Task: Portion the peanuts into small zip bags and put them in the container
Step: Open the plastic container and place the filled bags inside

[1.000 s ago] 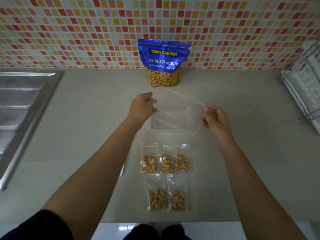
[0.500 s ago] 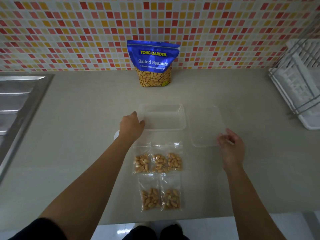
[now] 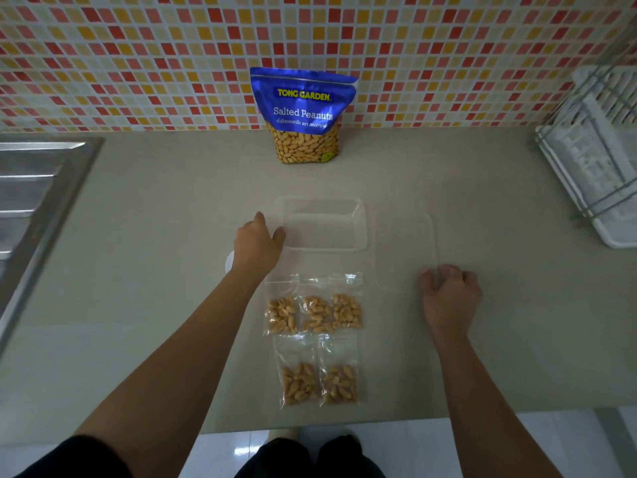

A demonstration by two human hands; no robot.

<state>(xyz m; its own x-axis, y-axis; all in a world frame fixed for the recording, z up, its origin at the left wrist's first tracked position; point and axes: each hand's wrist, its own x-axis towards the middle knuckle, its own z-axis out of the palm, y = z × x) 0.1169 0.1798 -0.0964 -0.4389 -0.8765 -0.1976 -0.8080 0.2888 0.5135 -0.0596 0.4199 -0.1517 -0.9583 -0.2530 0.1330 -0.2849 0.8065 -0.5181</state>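
Left hand (image 3: 256, 241) grips one clear plastic container (image 3: 324, 224), lengthwise along the worktop's (image 3: 155, 236) back edge; right hand (image 3: 450, 296) pinches one clear lid (image 3: 403, 250); five peanut-filled zip bags (image 3: 315, 313) nearby.

Beige matte countertop (image 3: 144, 270), far wall of small red, orange, yellow and white mosaic tiles (image 3: 138, 63), ribbed steel drainboard (image 3: 31, 201) at left, white wire dish rack (image 3: 596, 160) at far right, glossy white floor (image 3: 482, 443) nearest.

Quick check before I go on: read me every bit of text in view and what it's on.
"TONG GARDEN": yellow, top of the blue peanut pouch.
"Salted Peanuts": white, same pouch.
Small script line beneath: too blurred to read.
Green mark, pouch's lower right: unreadable.
Zip bags, container, lid: no print visible.
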